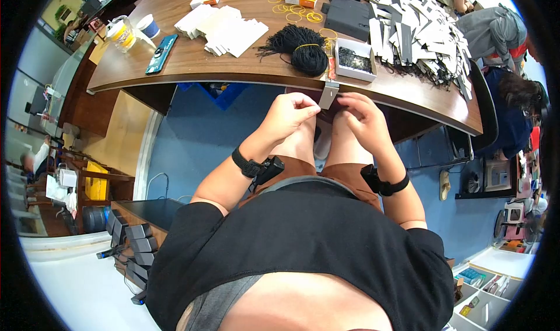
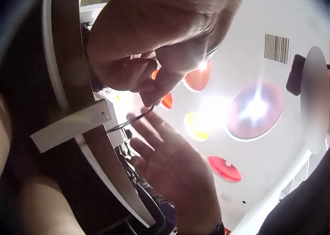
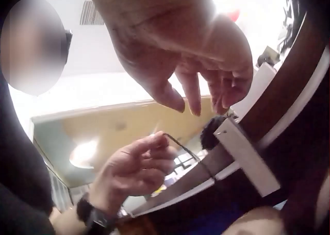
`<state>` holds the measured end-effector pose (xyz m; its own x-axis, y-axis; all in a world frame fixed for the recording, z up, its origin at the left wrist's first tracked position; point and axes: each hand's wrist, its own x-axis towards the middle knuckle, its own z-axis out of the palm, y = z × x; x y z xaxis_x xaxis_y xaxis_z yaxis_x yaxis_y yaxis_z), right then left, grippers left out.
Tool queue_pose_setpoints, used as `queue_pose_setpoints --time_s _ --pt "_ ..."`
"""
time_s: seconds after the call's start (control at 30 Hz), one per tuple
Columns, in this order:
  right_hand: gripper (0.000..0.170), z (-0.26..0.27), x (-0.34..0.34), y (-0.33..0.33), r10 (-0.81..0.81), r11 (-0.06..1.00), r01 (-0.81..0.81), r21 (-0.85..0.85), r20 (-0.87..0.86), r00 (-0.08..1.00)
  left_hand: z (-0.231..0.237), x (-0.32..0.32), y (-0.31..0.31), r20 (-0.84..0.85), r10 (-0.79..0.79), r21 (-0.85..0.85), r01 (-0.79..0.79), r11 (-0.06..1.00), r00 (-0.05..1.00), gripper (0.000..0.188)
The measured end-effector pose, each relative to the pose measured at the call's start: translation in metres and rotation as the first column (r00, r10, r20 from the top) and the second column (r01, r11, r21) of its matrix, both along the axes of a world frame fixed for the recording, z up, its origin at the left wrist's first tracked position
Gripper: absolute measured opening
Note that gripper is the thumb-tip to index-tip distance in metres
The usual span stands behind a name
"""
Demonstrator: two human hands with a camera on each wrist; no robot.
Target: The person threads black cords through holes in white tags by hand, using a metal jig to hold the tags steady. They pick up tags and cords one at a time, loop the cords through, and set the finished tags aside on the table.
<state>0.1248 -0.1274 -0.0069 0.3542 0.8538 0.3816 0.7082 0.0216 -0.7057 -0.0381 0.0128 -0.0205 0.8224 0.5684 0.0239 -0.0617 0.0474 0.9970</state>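
Observation:
A black cord [image 3: 188,150] is pinched between the thumb and finger of my left hand [image 1: 289,116]. It slants from the fingertips toward a pale rectangular hang tag [image 1: 329,95] with a small hole near one end. The tag [image 3: 250,157] juts out from the table's front edge, between my two hands. On its other side, my right hand [image 1: 366,120] hovers with relaxed, slightly bent fingers [image 3: 192,93] and nothing between them. In the left wrist view, the cord [image 2: 129,123] passes close to the right fingertips.
On the wooden table [image 1: 233,77] lie a bundle of black cords [image 1: 304,54], an open white box [image 1: 356,61] and white cards [image 1: 233,30]. A heap of loose tags [image 1: 417,30] covers the right side. A phone [image 1: 161,54] and cups [image 1: 148,26] stand left.

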Motion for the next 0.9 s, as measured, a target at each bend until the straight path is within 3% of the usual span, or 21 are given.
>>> queue_pose_setpoints --time_s 0.1,0.2,0.33,0.53,0.6,0.67,0.73,0.8,0.83,0.9 --pt "0.016 0.018 -0.019 0.016 0.142 0.982 -0.182 -0.05 -0.443 0.885 -0.001 0.006 -0.001 0.015 -0.097 -0.103 0.098 0.99 0.995 0.012" --pt "0.018 0.025 -0.021 0.021 0.028 0.966 -0.111 -0.235 -0.331 0.943 0.001 0.007 0.003 -0.012 -0.115 -0.176 0.111 0.978 0.993 0.016" --pt "0.013 0.03 -0.023 0.022 0.116 0.982 -0.12 -0.142 -0.038 0.993 -0.007 0.003 0.009 0.016 -0.201 -0.363 0.193 0.912 0.979 0.017" --pt "0.01 0.023 -0.016 0.02 0.175 0.975 -0.172 -0.142 0.007 0.985 -0.014 0.006 0.011 0.026 -0.278 -0.442 0.26 0.859 0.96 0.016" --pt "0.01 0.023 -0.014 0.018 0.131 0.97 -0.139 -0.2 -0.05 0.99 -0.013 0.008 0.013 -0.003 -0.292 -0.419 0.263 0.869 0.956 0.014" --pt "0.008 0.018 -0.012 0.016 0.108 0.962 -0.146 -0.231 -0.17 0.979 -0.012 0.011 0.009 -0.099 -0.206 -0.084 0.198 0.977 0.974 0.012" --pt "0.007 0.0 -0.009 0.017 0.102 0.955 -0.191 -0.227 -0.351 0.931 -0.013 0.014 0.003 -0.111 -0.117 0.217 0.139 0.966 0.987 0.01" --pt "0.005 -0.01 -0.005 0.021 0.041 0.944 -0.237 -0.228 -0.633 0.773 -0.013 0.016 0.0 -0.056 -0.06 0.454 0.079 0.888 0.997 0.008" --pt "0.005 -0.015 -0.003 0.022 0.005 0.94 -0.259 -0.223 -0.75 0.661 -0.008 0.015 0.0 -0.131 -0.039 0.574 0.108 0.812 0.991 0.008" --pt "0.003 -0.021 0.003 0.026 0.005 0.949 -0.263 -0.175 -0.824 0.566 -0.009 0.02 -0.001 -0.195 0.006 0.689 0.133 0.712 0.981 0.01"
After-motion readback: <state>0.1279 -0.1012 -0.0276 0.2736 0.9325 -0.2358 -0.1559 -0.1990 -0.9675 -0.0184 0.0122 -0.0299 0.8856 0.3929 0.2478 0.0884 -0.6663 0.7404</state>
